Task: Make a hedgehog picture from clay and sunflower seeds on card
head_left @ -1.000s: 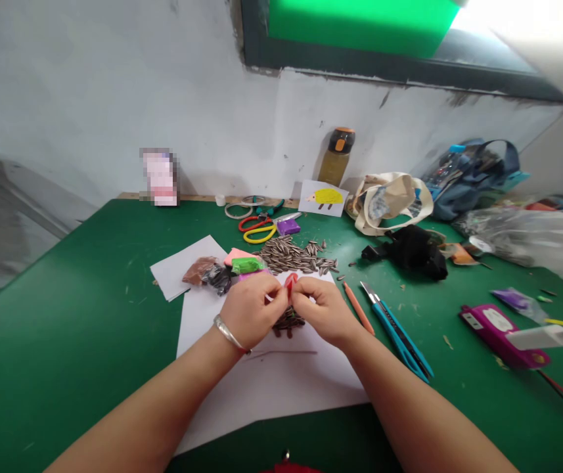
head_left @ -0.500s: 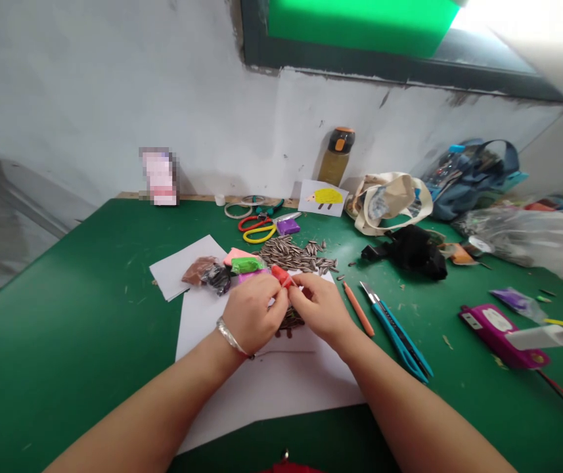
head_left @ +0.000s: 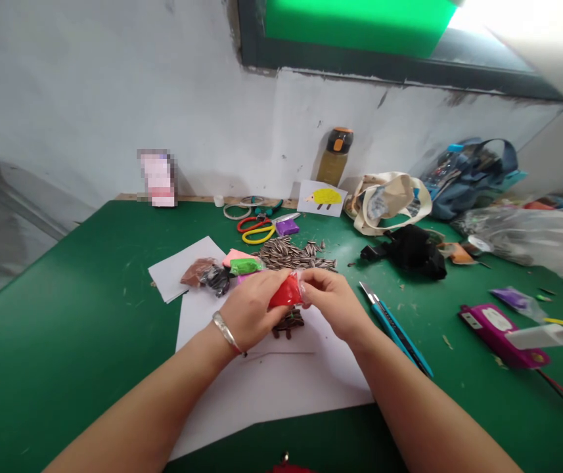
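Between my hands is a clear plastic packet of red modelling clay (head_left: 286, 292), held over a white sheet of paper (head_left: 242, 401). My left hand (head_left: 249, 305) wraps round its left side, with a silver bracelet on the wrist. The fingers of my right hand (head_left: 333, 299) pinch the clear wrapper at the right end. Below the packet, a seed-covered figure with brown legs (head_left: 288, 322) shows in part on the paper; my hands hide the rest. Packets of brown (head_left: 197, 270), black (head_left: 218, 279) and green clay (head_left: 245, 265) lie left of my hands, beside a pile of striped sunflower seeds (head_left: 293, 253).
A blue utility knife (head_left: 397, 332) lies right of the paper, its blade pointing away. Farther right is a magenta glue gun or similar device (head_left: 498, 335). Scissors (head_left: 256, 233), a hedgehog-like drawing (head_left: 321, 198), a bottle (head_left: 334, 157) and a cloth bag (head_left: 387, 203) stand or lie at the back.
The red packet has turned and now shows a broader face. My right hand has shifted slightly right, covering the orange tool, and my left hand has opened out around the packet.
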Demonstrator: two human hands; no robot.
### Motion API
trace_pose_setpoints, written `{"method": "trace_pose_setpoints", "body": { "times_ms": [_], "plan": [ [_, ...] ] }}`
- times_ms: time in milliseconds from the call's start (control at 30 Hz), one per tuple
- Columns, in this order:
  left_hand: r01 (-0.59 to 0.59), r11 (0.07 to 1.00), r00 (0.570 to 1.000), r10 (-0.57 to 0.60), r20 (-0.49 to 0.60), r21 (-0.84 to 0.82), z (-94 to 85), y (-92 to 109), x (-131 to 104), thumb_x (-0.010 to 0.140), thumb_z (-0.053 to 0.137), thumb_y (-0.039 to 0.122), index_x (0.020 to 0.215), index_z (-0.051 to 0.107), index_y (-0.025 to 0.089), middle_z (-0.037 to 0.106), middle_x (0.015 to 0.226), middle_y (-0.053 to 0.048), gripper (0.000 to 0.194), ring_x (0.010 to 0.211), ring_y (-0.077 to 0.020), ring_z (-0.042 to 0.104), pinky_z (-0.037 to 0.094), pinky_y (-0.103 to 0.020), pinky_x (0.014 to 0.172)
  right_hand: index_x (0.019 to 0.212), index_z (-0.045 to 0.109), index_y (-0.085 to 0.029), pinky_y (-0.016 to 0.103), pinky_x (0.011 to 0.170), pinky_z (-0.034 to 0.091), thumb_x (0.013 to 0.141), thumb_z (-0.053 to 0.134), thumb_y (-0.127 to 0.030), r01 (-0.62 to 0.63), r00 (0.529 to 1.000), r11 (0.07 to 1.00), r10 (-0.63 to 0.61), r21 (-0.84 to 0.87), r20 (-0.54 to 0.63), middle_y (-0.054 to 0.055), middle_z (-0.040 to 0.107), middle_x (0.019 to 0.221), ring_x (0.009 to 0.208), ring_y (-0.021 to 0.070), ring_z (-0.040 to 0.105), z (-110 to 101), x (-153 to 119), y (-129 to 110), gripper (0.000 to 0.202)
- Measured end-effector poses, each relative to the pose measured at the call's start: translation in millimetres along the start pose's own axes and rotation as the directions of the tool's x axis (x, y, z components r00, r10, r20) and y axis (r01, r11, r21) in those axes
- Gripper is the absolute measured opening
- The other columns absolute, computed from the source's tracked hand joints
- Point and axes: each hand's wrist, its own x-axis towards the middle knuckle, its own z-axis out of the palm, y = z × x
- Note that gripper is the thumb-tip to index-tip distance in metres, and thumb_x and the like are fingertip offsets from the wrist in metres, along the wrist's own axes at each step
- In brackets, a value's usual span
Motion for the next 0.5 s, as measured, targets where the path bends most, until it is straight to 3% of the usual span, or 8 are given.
{"method": "trace_pose_setpoints", "body": {
  "times_ms": [100,233,500],
  "plan": [
    [0.037,0.999,0.999,-0.037,0.000,0.009,0.0,-0.3,0.1,0.080,0.059,0.024,0.123,0.048,0.014,0.061,0.116,-0.013,0.045,0.108,-0.0249,0.057,0.047,-0.044,0.094,0.082,0.057,-0.019,0.023,0.058,0.042,0.071,0.061,-0.022,0.102,0.991,0.992,-0.108,-0.069,-0.078,-0.002,0.055,0.072,0.062,0.0102,0.050,-3.5,-0.6,0.4,0.012],
    [0.015,0.999,1.000,-0.014,-0.010,0.038,-0.6,-1.2,0.3,0.082,0.058,0.026,0.122,0.049,0.014,0.062,0.115,-0.012,0.043,0.106,-0.0244,0.058,0.048,-0.043,0.093,0.078,0.064,-0.019,0.025,0.060,0.042,0.074,0.062,-0.025,0.168,0.982,0.958,-0.183,-0.231,-0.047,0.001,0.057,0.076,0.066,0.0117,0.052,-6.8,-1.5,-1.1,0.008],
    [-0.056,0.989,0.998,0.059,-0.016,0.138,0.1,-1.1,-0.6,0.087,0.049,0.028,0.122,0.048,0.012,0.064,0.112,-0.013,0.038,0.102,-0.0244,0.061,0.050,-0.041,0.087,0.073,0.069,-0.019,0.024,0.060,0.038,0.078,0.060,-0.030,0.155,0.987,0.938,-0.133,-0.309,0.091,0.000,0.058,0.071,0.067,0.0120,0.050,-6.0,-1.5,-8.0,0.015]
  ]
}}
